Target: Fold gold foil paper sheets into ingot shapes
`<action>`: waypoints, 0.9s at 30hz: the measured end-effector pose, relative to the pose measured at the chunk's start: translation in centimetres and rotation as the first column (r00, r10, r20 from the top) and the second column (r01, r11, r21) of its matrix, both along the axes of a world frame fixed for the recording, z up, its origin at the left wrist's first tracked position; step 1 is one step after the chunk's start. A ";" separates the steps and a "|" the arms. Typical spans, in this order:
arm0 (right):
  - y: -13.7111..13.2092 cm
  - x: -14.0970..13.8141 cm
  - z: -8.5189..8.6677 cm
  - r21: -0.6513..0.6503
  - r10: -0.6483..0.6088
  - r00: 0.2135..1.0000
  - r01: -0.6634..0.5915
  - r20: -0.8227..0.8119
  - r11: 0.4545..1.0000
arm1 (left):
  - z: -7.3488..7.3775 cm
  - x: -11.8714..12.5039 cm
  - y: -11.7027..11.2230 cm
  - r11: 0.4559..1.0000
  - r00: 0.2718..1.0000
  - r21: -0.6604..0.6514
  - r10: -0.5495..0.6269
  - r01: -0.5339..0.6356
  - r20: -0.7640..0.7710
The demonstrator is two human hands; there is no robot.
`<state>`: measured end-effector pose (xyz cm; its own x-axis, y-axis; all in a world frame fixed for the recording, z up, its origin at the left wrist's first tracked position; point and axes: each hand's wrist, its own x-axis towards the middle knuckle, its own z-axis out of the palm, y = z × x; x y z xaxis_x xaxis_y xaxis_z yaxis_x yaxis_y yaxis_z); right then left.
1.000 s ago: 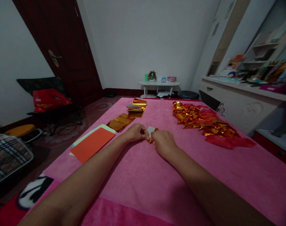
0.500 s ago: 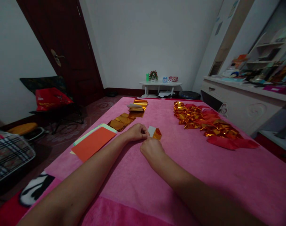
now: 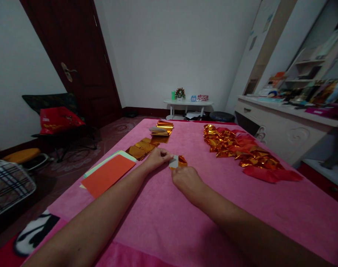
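Note:
A small piece of gold foil paper, pale on its back and partly folded, lies on the pink cloth between my hands. My left hand pinches its left edge with thumb and fingertips. Closed at the near edge of the paper is my right hand, its fingertips hidden behind the knuckles. Left of my left hand sit a stack of flat gold foil sheets and an orange sheet on top of pale coloured ones. Crumpled gold foil pieces lie in a row to the right.
The pink cloth covers the surface before me. Rolled gold foil lies at its far end, and folded red paper at the right. Beyond stand a white side table, a chair with a red bag, and a cluttered dresser.
My right hand has shifted slightly right and nearer, apart from my left hand. More of the paper's pale side shows between them. The view has tilted slightly.

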<state>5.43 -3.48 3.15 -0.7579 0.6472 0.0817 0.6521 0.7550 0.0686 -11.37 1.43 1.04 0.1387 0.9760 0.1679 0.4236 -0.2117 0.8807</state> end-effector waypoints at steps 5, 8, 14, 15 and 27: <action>1.9 7.4 0.1 0.263 0.337 0.935 -0.353 0.107 0.898 | -0.5 0.3 0.3 0.997 0.981 0.033 0.069 -0.076 0.180; 2.9 10.8 -0.6 0.320 0.424 0.906 -0.404 0.010 0.857 | -0.3 0.7 -0.1 0.999 0.989 0.033 -0.039 0.035 0.142; 3.1 12.0 -1.5 0.266 0.434 0.884 -0.382 -0.173 0.885 | 0.7 1.1 -0.9 0.935 0.937 0.073 -0.344 0.347 -0.053; 3.0 11.9 -1.5 0.242 0.422 0.887 -0.374 -0.190 0.895 | 0.9 0.9 -0.9 0.911 0.912 0.080 -0.396 0.405 -0.106; 2.6 11.5 -2.1 0.139 0.301 0.898 -0.269 -0.321 0.953 | 1.7 0.4 -0.8 0.829 0.807 0.026 -0.537 0.559 -0.247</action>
<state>16.90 -0.86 1.10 -0.8266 0.3858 0.4098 0.4063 0.9129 -0.0399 -11.00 0.66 2.73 0.6899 0.7075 0.1532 0.3916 -0.5428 0.7429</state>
